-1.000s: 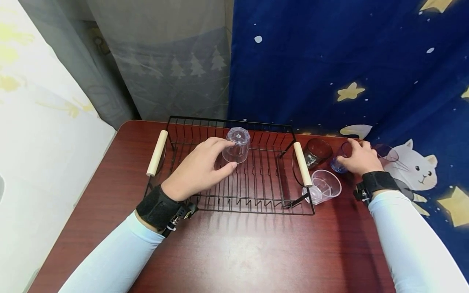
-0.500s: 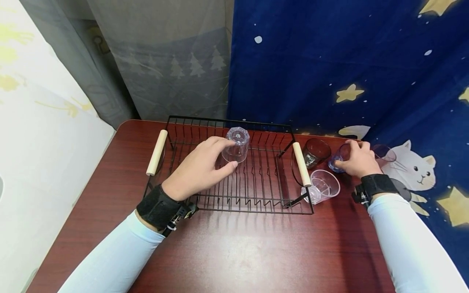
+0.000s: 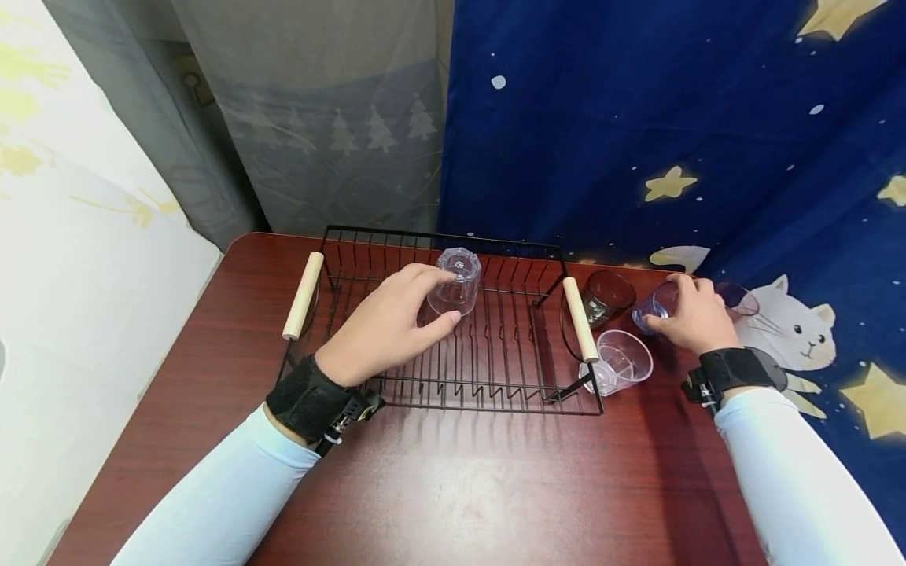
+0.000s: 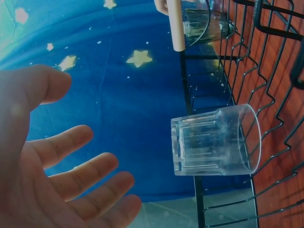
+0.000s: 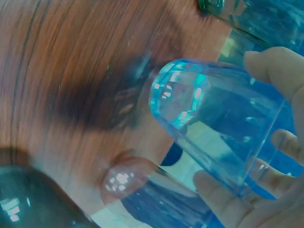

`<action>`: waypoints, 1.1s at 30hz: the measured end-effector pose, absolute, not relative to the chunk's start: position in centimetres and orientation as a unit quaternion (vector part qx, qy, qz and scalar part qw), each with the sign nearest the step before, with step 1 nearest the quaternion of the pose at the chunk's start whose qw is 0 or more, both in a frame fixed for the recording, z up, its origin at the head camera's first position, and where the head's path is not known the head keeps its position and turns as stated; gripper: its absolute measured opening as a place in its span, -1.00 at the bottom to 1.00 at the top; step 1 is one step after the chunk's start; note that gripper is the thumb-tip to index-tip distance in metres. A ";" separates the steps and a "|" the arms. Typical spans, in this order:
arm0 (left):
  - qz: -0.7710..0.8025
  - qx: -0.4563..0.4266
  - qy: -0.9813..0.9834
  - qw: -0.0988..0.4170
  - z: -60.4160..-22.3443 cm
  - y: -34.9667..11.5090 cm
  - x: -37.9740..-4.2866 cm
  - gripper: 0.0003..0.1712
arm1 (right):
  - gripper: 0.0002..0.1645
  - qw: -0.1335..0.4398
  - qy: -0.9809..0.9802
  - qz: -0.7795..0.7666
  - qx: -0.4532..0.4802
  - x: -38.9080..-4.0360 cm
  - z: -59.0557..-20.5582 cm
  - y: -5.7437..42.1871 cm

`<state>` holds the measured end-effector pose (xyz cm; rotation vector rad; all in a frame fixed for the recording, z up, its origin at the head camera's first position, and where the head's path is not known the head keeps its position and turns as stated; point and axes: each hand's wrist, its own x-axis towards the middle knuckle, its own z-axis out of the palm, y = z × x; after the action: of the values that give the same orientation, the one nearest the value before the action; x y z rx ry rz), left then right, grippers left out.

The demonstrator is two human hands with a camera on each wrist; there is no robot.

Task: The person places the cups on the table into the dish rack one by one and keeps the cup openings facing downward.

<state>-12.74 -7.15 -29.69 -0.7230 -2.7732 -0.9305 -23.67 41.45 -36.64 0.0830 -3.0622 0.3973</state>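
Blue tumbler (image 5: 209, 104): is being pinched near its rim by the right hand (image 3: 697, 314), base pointing from the palm, right of the dish rack (image 3: 580, 320)
Clear tumbler (image 4: 202, 145): is being supported, inverted, by the rack, beside the spread, empty left hand (image 3: 385, 322)

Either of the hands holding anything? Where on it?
The right hand holds the blue glass by its sides, near the rim. Left hand holds nothing; a gap separates it from the upturned clear glass.
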 end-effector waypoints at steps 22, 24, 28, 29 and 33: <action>-0.304 -0.231 -0.922 0.062 -29.9 -7.3 -12.9 -0.36 | 0.08 0.149 -0.975 0.145 0.082 -20.6 -31.4 39.5; -0.302 -0.231 -0.923 0.060 -30.0 -7.2 -12.9 -0.36 | 0.08 0.155 -0.973 0.148 0.086 -20.1 -30.8 39.0; -0.301 -0.230 -0.924 0.056 -30.0 -7.2 -13.0 -0.35 | 0.08 0.176 -0.967 0.156 0.102 -19.2 -29.7 37.7; -0.301 -0.230 -0.924 0.055 -30.0 -7.2 -13.0 -0.35 | 0.08 0.182 -0.964 0.160 0.107 -19.0 -29.4 37.3; -0.300 -0.235 -0.923 0.057 -30.0 -7.1 -13.0 -0.35 | 0.08 0.200 -0.954 0.178 0.134 -18.3 -28.3 35.5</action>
<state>-13.02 -7.11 -29.95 -0.7121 -2.7987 -0.9103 -18.34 35.52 -28.31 0.3746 -2.6676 0.4964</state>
